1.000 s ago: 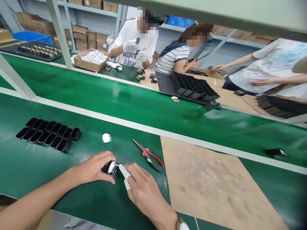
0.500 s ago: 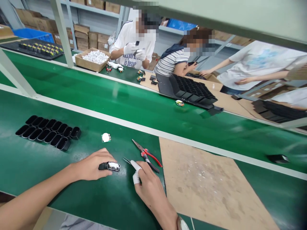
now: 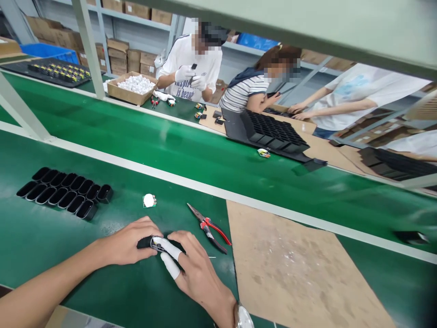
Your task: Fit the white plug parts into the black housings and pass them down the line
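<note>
My left hand (image 3: 134,241) is closed around a small black oval casing (image 3: 145,243), its open end facing right. A circuit board with white filling (image 3: 156,244) shows inside that end. My right hand (image 3: 196,269) wears white finger cots on thumb and index finger. The index fingertip presses at the casing's open end, and the thumb is just below it. Past the knuckles a thin metal end of the tweezers (image 3: 212,257) sticks out; the rest is hidden by the hand. Red-and-black long-nose pliers (image 3: 206,223) lie beyond my right hand. A round white-topped circuit board (image 3: 149,200) lies beyond my left.
Two rows of black oval casings (image 3: 64,193) stand at left. A cardboard sheet (image 3: 300,259) covers the bench at right. Behind a white rail runs a green conveyor (image 3: 136,132) carrying a black casing (image 3: 411,237) and a circuit board (image 3: 263,153). Several co-workers sit or stand across it.
My right hand has moved left onto the casing's open end. The tweezers, which pointed left from its fingers, now show only beyond the knuckles. Items on the conveyor have shifted right.
</note>
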### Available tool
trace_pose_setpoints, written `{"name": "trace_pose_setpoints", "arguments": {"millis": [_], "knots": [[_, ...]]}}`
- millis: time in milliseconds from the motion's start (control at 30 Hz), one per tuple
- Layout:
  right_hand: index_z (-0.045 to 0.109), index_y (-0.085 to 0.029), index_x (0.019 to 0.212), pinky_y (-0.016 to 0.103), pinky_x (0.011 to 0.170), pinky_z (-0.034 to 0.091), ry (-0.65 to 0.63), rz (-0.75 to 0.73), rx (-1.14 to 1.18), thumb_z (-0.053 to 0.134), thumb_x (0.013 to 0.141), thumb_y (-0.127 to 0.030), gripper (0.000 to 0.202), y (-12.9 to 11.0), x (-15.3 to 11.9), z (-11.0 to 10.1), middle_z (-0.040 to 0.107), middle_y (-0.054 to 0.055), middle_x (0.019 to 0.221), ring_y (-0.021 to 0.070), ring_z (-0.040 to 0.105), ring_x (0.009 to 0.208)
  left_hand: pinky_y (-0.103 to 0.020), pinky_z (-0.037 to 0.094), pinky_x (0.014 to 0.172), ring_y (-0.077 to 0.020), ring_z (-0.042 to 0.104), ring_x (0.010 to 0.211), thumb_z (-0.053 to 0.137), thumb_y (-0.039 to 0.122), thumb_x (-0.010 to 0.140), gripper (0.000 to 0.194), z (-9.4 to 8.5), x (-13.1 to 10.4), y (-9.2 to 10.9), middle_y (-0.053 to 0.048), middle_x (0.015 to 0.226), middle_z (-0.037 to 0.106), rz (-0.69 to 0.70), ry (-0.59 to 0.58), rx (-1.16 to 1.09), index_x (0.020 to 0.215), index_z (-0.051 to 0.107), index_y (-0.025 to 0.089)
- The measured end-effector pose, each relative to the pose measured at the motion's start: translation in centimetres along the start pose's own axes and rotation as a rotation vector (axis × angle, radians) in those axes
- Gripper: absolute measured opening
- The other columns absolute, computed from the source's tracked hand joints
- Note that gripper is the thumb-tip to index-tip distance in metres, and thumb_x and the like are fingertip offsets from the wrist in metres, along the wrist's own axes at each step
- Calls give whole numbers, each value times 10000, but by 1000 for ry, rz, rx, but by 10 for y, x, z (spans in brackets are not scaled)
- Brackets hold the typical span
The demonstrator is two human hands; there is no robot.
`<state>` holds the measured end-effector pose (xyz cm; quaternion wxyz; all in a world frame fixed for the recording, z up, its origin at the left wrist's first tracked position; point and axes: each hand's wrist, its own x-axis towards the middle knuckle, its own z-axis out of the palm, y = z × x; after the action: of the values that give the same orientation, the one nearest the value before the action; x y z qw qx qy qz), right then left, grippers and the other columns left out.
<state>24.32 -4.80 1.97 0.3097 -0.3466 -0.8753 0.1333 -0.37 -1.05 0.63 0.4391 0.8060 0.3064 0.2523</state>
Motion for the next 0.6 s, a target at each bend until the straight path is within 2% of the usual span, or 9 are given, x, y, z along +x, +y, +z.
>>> {"name": "trace_pose_setpoints", "arguments": {"millis": [133, 267, 400, 500, 600], "knots": [[602, -234, 1334, 442, 901, 592, 25, 22, 172, 581, 1004, -89, 362, 9, -4, 7, 655, 98, 1160, 244, 604, 1087, -369, 536, 938, -234, 628, 1075, 707, 151, 967, 264, 0, 0, -2, -65, 1136, 706, -8, -10, -10, 1219, 672, 220], [578, -244, 1392, 444, 927, 589, 54, 17, 243, 588, 992, -61, 440, 10, -8, 12, 646, 107, 1217, 242, 611, 1123, -366, 535, 945, -233, 629, 1080, 714, 164, 972, 266, 0, 0, -3, -65, 1141, 703, -11, -17, -13, 1227, 670, 225], [512, -243, 1499, 446, 945, 595, 55, 45, 194, 567, 997, -48, 541, 4, -8, 10, 642, 128, 1275, 253, 618, 1158, -361, 535, 942, -232, 628, 1082, 714, 164, 973, 276, 0, 0, -3, -64, 1142, 705, -4, -13, -10, 1238, 665, 225], [527, -243, 1498, 461, 941, 602, -18, 49, 101, 549, 1004, -66, 526, 1, -6, 5, 639, 138, 1282, 274, 617, 1159, -363, 536, 938, -232, 629, 1082, 711, 150, 968, 281, 0, 1, -2, -64, 1143, 706, 0, -9, -17, 1236, 664, 221], [527, -241, 1498, 459, 927, 607, -22, 41, 82, 543, 1001, -69, 527, 0, -4, 4, 640, 136, 1265, 276, 612, 1140, -372, 536, 946, -238, 628, 1091, 711, 148, 964, 287, -1, 1, -2, -67, 1151, 707, -7, -10, -15, 1238, 664, 221]]}}
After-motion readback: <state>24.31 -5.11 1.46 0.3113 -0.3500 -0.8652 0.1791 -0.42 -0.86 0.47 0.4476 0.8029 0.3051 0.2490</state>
